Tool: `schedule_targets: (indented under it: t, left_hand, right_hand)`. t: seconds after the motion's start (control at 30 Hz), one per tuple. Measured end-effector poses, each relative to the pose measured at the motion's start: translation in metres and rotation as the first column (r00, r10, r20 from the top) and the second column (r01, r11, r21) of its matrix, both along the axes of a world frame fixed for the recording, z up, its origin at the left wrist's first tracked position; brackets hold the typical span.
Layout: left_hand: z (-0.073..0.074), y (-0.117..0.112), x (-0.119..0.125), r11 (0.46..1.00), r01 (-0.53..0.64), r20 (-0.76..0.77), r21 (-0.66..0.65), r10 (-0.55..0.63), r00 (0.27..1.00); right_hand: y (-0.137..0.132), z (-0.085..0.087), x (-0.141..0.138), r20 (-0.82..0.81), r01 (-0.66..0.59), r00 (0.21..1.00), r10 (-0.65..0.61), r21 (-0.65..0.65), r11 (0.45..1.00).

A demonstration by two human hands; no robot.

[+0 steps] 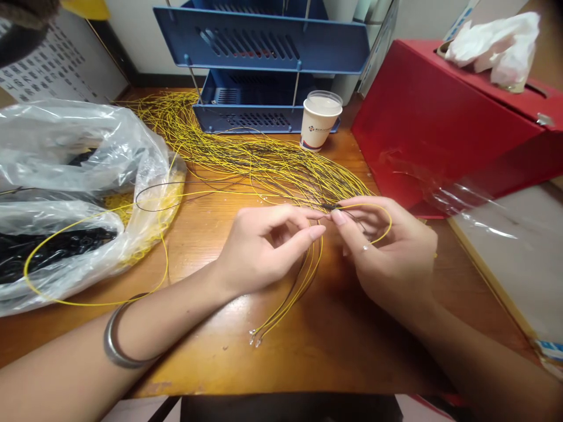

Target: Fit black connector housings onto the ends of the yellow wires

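My left hand (264,246) and my right hand (387,258) meet over the wooden table (211,351), fingertips almost touching. Both pinch thin yellow wires (303,281) where they cross, with a dark wire among them. The pinched wires loop round my right hand and hang down toward me, ending in small clear tips (255,338). Just behind my hands a big loose pile of yellow wires (246,152) spreads across the table. A metal bangle sits on my left wrist, a ring on my right hand.
A clear plastic bag (70,193) with black and yellow wires lies at left. A blue tray rack (264,41) stands at the back, a lidded paper cup (320,120) in front of it. A red box (431,123) with tissue stands at right.
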State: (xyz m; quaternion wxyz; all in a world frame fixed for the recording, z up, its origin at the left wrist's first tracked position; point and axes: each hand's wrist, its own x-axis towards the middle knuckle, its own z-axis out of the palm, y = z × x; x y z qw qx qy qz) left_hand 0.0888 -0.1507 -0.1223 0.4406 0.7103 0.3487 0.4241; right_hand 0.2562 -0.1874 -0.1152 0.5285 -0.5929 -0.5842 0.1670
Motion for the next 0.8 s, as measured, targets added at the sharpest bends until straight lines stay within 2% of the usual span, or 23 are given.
schedule_targets:
  t: [0.1,0.2,0.3,0.57,0.8]
  left_hand:
    - [-0.0013,0.0038,0.0,0.999,-0.036,-0.06,-0.032,0.034,0.998]
    - [-0.0038,0.0066,0.0005,0.993,-0.104,0.0,-0.064,0.104,0.995]
    - [-0.0038,0.006,0.0012,0.988,-0.116,0.072,-0.1,0.124,0.99]
    - [0.0014,0.0026,0.0035,0.991,-0.089,0.129,-0.101,0.102,0.986]
    - [0.001,0.0035,0.0028,0.99,-0.097,0.119,-0.104,0.11,0.987]
  right_hand:
    - [-0.0009,0.0028,-0.0018,0.008,0.019,1.0,-0.019,-0.013,1.0]
    - [-0.0011,0.0036,-0.0022,0.034,0.006,0.999,-0.005,-0.011,1.0]
    - [-0.0012,0.0039,-0.0018,0.02,-0.019,1.0,0.02,-0.033,0.999]
    - [0.0005,0.005,0.0,-0.189,-0.136,0.975,0.113,-0.112,0.984]
    - [0.0016,0.0044,0.0009,-0.285,-0.181,0.95,0.126,-0.176,0.968]
